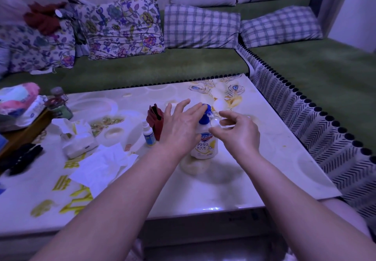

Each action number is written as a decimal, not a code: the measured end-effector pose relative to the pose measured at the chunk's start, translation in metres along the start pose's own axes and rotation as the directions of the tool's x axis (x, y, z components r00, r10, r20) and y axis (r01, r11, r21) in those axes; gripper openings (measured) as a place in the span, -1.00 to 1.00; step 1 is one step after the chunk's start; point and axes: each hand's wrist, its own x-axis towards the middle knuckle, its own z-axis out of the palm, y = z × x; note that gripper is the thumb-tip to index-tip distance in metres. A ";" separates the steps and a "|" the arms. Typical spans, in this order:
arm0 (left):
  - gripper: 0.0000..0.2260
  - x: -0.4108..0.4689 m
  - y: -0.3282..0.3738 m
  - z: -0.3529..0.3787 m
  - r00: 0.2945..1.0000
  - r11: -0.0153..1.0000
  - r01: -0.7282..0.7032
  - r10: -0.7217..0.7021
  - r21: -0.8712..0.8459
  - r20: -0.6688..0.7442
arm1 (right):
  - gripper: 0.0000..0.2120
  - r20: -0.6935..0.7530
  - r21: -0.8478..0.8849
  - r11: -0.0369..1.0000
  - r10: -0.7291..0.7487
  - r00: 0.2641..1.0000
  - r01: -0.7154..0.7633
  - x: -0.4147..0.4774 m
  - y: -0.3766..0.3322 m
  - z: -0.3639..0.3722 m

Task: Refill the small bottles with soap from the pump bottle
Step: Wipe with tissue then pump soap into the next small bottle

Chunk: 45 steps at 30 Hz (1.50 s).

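1. Two bare forearms reach forward from the bottom edge over the table (254, 181), converging at its middle.
2. The left hand (179, 130) is flat and palm down, its fingers straight and spread, the fingertips lying on the blue pump head (205, 116).
3. The pump bottle (205, 145) stands upright on the table between the two hands.
4. The right hand (239, 133) has its fingers curled, pinching a small clear bottle (215, 121), which is blurred, just beside the pump's spout.
5. A second small bottle (148, 135), blue-labelled, stands left of the left wrist, beside a red wallet (155, 121).
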 end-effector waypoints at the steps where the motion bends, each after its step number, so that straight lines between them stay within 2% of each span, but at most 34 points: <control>1: -0.34 -0.001 0.001 0.001 1.000 1.000 0.000 0.001 0.002 -0.006 | -0.57 -0.001 -0.001 1.000 0.003 1.000 -0.003 -0.001 0.001 0.001; 14: -0.38 0.006 0.001 -0.008 1.000 0.999 0.022 -0.022 -0.044 0.008 | -0.55 -0.006 0.029 1.000 0.006 1.000 -0.006 0.004 -0.002 0.003; 31: -0.28 0.003 0.000 -0.006 0.999 0.998 0.018 -0.015 -0.062 0.039 | -0.55 -0.002 0.021 1.000 0.002 1.000 -0.002 0.002 -0.004 -0.001; 45: -0.28 0.003 0.000 -0.005 0.999 0.998 0.015 -0.013 -0.060 0.031 | -0.54 -0.002 0.017 1.000 0.008 1.000 -0.008 0.002 -0.004 0.000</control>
